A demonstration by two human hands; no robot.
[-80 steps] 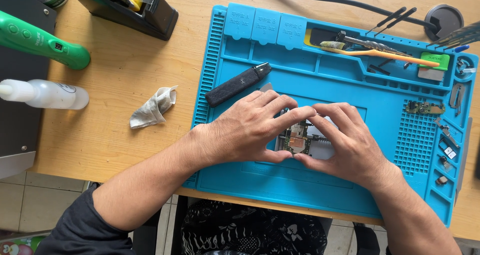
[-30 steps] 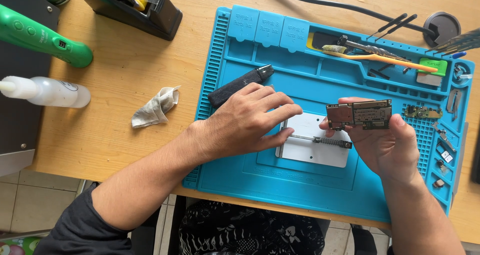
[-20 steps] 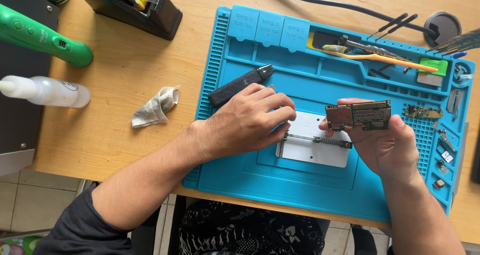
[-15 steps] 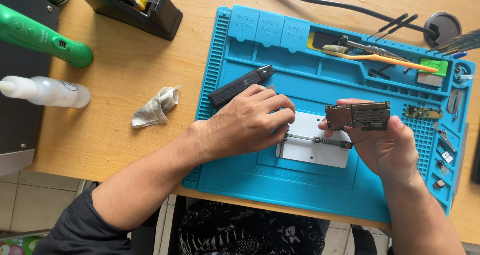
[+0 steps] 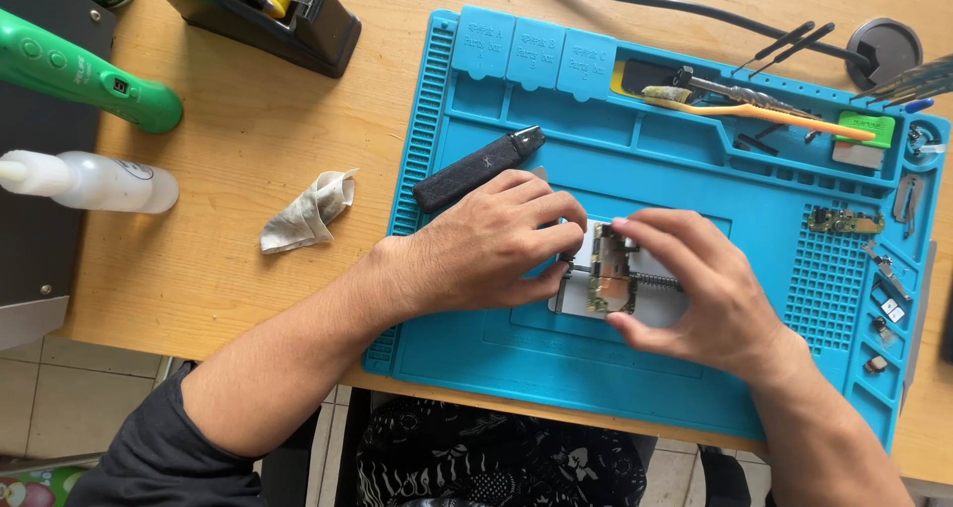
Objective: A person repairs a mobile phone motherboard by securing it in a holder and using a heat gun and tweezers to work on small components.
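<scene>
A small green circuit board [image 5: 610,275] stands upright on a silver metal holder [image 5: 663,306] in the middle of the blue work mat [image 5: 695,179]. My right hand [image 5: 707,293] pinches the board from the right with thumb and fingers. My left hand [image 5: 491,241] rests on the mat at the holder's left end, fingertips touching the holder beside the board. Most of the holder is hidden under both hands.
A black pen-shaped tool [image 5: 476,168] lies on the mat behind my left hand. Tweezers, an orange brush [image 5: 764,113] and small parts fill the mat's top and right trays. On the wooden desk: a crumpled cloth [image 5: 310,210], a white bottle [image 5: 94,180], a green tool [image 5: 84,70], a tape dispenser [image 5: 268,10].
My right hand has brought the circuit board down from the right, where it was held flat in the air, and set it on the holder. My left hand has stayed at the holder.
</scene>
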